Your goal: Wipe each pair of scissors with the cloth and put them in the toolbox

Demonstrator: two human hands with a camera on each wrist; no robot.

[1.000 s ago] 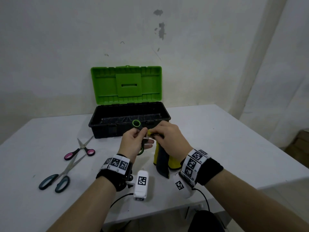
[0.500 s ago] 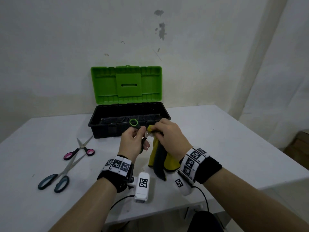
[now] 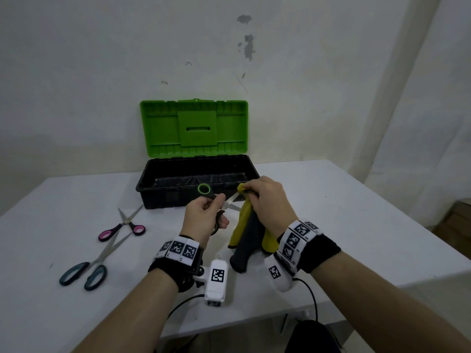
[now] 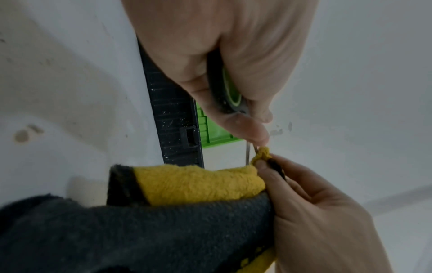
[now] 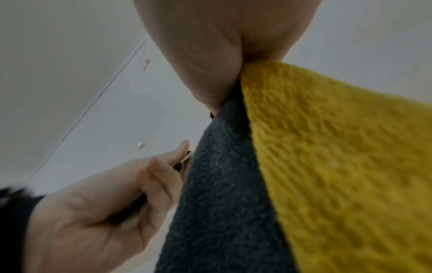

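My left hand [image 3: 205, 215] grips the black-and-green handles of a pair of scissors [image 3: 204, 189], held above the table with the blades [image 3: 232, 201] spread apart toward the right. My right hand [image 3: 265, 200] pinches a yellow and dark grey cloth [image 3: 248, 233] around the tip of the upper blade; the rest of the cloth hangs down to the table. In the left wrist view the cloth [image 4: 198, 184] bunches at the blade tip [image 4: 247, 153]. The black toolbox [image 3: 163, 197] stands just behind, its green lid [image 3: 193, 128] raised.
Two more pairs lie on the white table [image 3: 356, 225] at the left: pink-handled scissors [image 3: 122, 226] and larger teal-handled scissors [image 3: 89, 266]. The table's front edge is close below my wrists. A wall stands behind the toolbox.
Both hands have risen a little and drawn apart; the cloth has slid outward to the blade tip, and the spread blades now show between the hands.
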